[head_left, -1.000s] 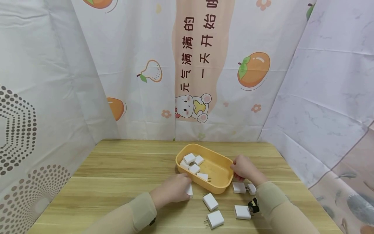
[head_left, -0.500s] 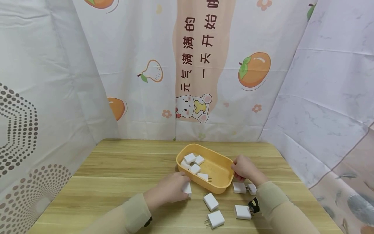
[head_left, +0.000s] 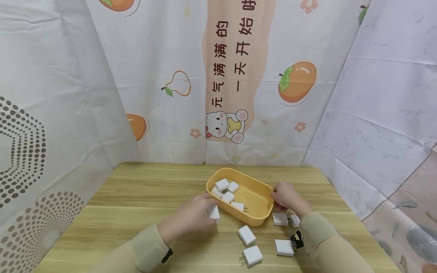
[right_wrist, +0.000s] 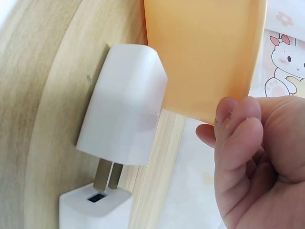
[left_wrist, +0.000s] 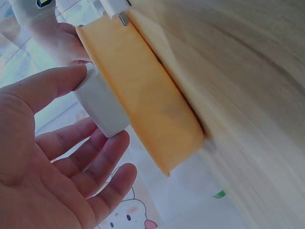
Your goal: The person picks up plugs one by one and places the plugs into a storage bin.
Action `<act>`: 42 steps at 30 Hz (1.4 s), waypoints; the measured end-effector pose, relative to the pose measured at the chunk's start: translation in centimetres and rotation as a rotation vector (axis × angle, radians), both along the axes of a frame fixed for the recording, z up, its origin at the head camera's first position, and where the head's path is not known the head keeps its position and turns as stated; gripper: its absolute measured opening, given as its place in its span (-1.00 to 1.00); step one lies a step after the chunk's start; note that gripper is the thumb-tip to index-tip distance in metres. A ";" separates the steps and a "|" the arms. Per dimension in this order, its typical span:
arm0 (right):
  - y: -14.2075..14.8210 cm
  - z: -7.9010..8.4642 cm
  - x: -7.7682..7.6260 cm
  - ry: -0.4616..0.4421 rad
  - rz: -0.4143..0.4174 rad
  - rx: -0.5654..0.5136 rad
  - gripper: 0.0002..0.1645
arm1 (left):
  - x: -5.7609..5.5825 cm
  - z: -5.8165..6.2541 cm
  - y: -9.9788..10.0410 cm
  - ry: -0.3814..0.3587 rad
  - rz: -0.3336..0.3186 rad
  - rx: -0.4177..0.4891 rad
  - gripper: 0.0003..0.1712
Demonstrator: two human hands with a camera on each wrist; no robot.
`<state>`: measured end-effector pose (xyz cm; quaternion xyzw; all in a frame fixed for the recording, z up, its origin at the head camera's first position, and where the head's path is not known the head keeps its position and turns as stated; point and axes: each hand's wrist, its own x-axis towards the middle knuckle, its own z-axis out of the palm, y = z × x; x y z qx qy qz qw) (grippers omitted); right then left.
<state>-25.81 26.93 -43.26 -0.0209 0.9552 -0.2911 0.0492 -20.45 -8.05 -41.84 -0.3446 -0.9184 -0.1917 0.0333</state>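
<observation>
Left hand (head_left: 187, 218) is pinching a charger (head_left: 213, 213) (best raised past the tray's edge (head_left: 243, 218)); right hand (head_left: 286, 196) is gripping its right end.

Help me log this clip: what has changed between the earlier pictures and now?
In the head view, the left hand has moved leftward and slightly up, carrying the white charger it pinches. Nothing was newly gripped or let go. The right hand stays at the right end of the yellow basket; basket and loose chargers lie as before.
</observation>
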 end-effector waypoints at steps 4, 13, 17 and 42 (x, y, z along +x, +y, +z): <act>0.1 0.0 0.0 -0.004 0.003 0.003 -0.62 | 0.0 0.2 0.1 0.043 -0.012 -0.002 -0.47; 0.2 -0.2 0.1 0.012 0.009 0.008 -0.63 | -0.4 0.4 0.8 0.060 -0.004 0.029 -0.57; 0.2 -0.2 0.1 0.008 0.009 0.012 -0.63 | -0.9 0.4 1.5 0.043 0.028 0.039 -0.57; 0.1 -0.1 -0.1 0.016 0.006 0.006 -0.63 | -6.4 -0.4 6.7 0.041 0.131 0.020 -0.46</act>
